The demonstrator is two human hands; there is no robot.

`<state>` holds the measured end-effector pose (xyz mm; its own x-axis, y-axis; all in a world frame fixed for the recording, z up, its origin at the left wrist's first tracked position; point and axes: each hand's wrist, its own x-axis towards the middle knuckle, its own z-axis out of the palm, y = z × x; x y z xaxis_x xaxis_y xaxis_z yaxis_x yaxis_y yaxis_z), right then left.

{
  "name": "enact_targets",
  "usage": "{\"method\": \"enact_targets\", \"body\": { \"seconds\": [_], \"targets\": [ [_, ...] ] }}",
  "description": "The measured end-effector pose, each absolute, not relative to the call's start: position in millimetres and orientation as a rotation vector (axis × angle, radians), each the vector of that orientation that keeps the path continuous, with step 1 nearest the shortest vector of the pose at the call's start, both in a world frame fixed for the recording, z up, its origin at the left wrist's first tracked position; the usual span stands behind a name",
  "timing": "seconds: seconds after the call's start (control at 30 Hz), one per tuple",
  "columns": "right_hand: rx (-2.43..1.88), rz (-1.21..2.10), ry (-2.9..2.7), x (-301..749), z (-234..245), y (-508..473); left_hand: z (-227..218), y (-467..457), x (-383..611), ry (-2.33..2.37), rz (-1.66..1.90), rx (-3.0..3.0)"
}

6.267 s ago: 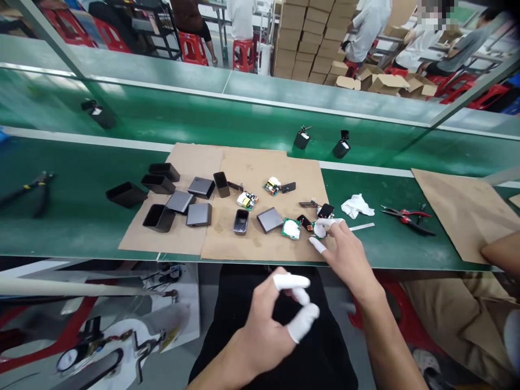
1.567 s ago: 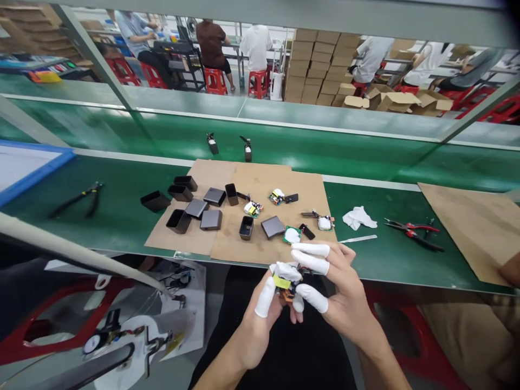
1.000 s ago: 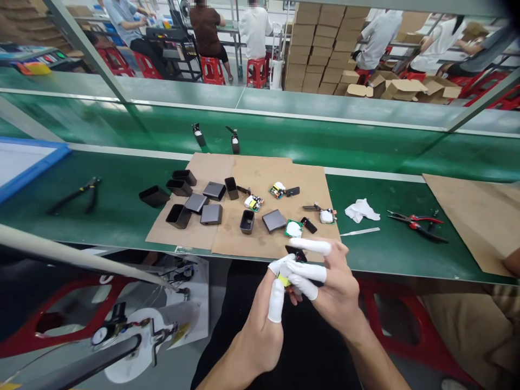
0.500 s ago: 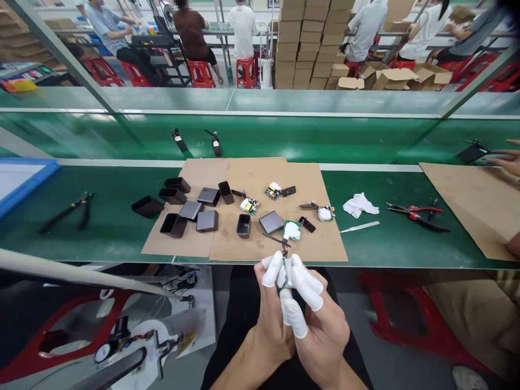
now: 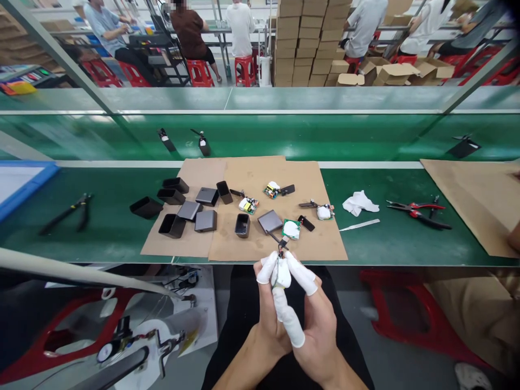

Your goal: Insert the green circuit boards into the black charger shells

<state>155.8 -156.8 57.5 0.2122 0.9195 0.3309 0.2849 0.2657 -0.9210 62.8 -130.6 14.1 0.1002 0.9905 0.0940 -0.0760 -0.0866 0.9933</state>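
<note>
Both hands, with white finger cots on several fingers, hold a small circuit board (image 5: pixel 281 276) coated in white putty-like material above my lap. Dark wires and a black piece stick out from its far end. My left hand (image 5: pixel 268 309) pinches the board from the left. My right hand (image 5: pixel 314 319) closes on it from the right, thumb at the near end. Just beyond lies another board with a white patch (image 5: pixel 291 229), beside a small black plate (image 5: pixel 306 223). A grey casing (image 5: pixel 270 222) and an open black casing (image 5: pixel 242 225) sit on the cardboard (image 5: pixel 227 246).
More boards (image 5: pixel 248 205) and black casings (image 5: pixel 172 226) lie on the cardboard. To the right are a crumpled white cloth (image 5: pixel 359 203), a white strip (image 5: pixel 359 225) and red-handled pliers (image 5: pixel 418 208). Black-handled pliers (image 5: pixel 67 214) lie left. Behind runs a green belt (image 5: pixel 284 135) carrying black devices.
The black devices on the belt have shifted left. A co-worker's hand has let go of the one at right. My right fingers have spread and shifted, showing more of the board's white coating.
</note>
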Motion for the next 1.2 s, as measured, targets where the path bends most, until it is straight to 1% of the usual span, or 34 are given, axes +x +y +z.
{"method": "enact_targets", "body": {
  "seconds": [0.1,0.2,0.43,0.6,0.7,0.87,1.03,1.2],
  "targets": [
    [-1.336,0.716,-1.234,160.8,55.8,-155.1,22.9,-129.3,59.1,0.997,1.337,1.423],
    [-1.350,0.727,-1.267,162.8,56.7,-153.2,31.6,-125.3,58.8,0.955,1.405,1.551],
    [-1.225,0.750,-1.181,168.9,57.1,-135.8,41.1,-129.3,60.1,1.026,1.281,1.390],
    [-1.074,1.015,-0.957,167.9,61.6,-125.4,41.6,-133.5,59.5,1.037,1.249,1.321],
    [-1.071,1.115,-0.899,165.9,60.8,-123.2,37.9,-130.8,60.3,1.028,1.268,1.298],
    [-1.131,1.061,-0.944,168.8,45.6,-119.8,30.2,-122.1,57.0,1.024,1.321,1.386],
    [-1.066,1.217,-1.059,176.9,45.3,-111.8,28.0,-112.1,42.8,0.875,1.277,1.752],
    [-1.064,1.058,-1.027,185.0,55.7,-111.9,32.9,-101.2,26.9,0.893,1.222,1.876]
  ]
}}
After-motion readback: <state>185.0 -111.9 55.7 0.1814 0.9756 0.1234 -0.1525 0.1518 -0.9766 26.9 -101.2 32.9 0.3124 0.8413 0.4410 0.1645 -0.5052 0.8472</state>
